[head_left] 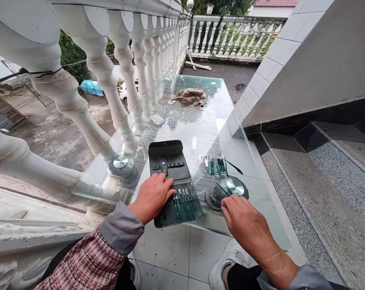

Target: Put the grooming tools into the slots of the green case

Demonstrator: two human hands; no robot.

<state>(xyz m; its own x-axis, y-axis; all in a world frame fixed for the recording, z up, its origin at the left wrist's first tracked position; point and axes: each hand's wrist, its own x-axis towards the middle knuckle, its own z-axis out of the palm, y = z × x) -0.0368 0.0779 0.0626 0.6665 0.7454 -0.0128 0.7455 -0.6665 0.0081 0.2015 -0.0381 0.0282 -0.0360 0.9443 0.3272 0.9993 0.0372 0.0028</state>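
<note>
A black manicure case (pixel 172 173) lies unfolded on the glass table (pixel 200 121), several green-handled nail tools (pixel 185 201) held in its near half. My left hand (pixel 153 195) rests over the case's left side, fingers curled on it and thumb by the tools. Out to the right, my right hand (pixel 245 221) is closed in a pinch on slim green tweezers (pixel 223 189), their tips pointing up and left above the table. Beyond that hand, nail clippers (pixel 220 165) and green-handled scissors (pixel 220 174) lie grouped on the glass.
Round metal-topped table supports (pixel 122 163) show at the near corners. A crumpled brown cloth (pixel 190 97) and a small card (pixel 157 119) lie farther back. White balusters (pixel 100 80) border the left side; granite steps (pixel 327 173) rise on the right.
</note>
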